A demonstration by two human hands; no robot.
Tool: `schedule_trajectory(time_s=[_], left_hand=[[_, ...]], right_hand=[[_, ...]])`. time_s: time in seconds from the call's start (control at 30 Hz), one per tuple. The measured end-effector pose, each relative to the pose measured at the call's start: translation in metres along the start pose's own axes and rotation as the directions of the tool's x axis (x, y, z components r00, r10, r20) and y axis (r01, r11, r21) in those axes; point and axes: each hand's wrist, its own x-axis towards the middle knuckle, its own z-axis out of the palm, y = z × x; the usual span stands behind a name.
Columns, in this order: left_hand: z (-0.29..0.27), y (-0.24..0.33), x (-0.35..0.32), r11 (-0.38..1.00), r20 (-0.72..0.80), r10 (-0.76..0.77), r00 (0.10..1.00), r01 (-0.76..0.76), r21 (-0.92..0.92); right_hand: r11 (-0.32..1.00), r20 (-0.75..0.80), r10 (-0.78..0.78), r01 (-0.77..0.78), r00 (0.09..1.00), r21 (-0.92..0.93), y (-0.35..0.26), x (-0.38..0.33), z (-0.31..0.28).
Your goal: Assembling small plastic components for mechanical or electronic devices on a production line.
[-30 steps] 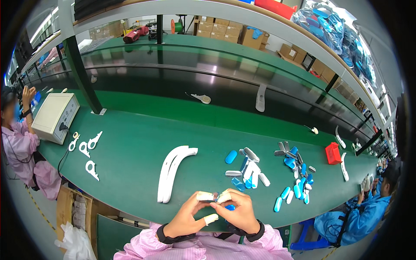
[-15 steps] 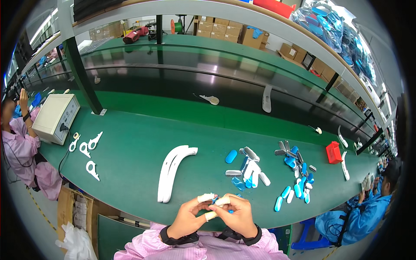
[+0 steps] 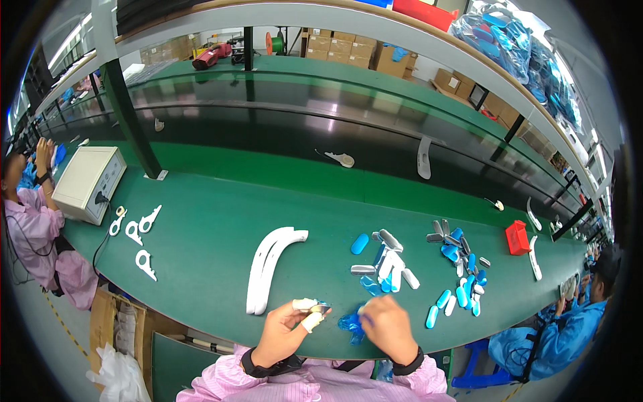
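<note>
My left hand (image 3: pixel 282 335) pinches a small rounded silvery piece (image 3: pixel 321 309) between pale-covered thumb and fingertips. To its right, my right hand (image 3: pixel 390 328) is closed at the fingertips on a crumpled sheet of shiny blue film (image 3: pixel 351 324). The two hands are apart, low over the table's near edge. Just beyond them lies a loose pile of oval white, silver and blue pieces (image 3: pixel 387 264). Two long curved white parts (image 3: pixel 269 268) lie side by side ahead of my left hand.
Another pile of blue and silver ovals (image 3: pixel 462 261) lies farther right, near a red bin (image 3: pixel 517 238). White ringed parts (image 3: pixel 144 264) and a beige box (image 3: pixel 88 182) sit at left. A dark conveyor (image 3: pixel 281 137) carries several parts. Co-workers sit at both sides.
My hands have parted, the right moving to the right with the blue film, the left keeping the silvery piece. Parts on the conveyor have shifted right.
</note>
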Motion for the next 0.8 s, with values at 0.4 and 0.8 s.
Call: schedule_trajectory(time_s=[0.4,0.8], left_hand=[[0.008,0.01,0.001,0.974,0.027,-0.224,0.974,0.225,-0.03],[-0.002,0.003,0.002,0.912,0.198,-0.055,0.979,0.13,-0.389]], right_hand=[[0.333,0.24,0.086,-0.255,0.967,0.908,-0.018,0.042,-0.014],[-0.703,0.408,-0.14,-0.38,0.902,0.601,-0.033,0.03,0.022]])
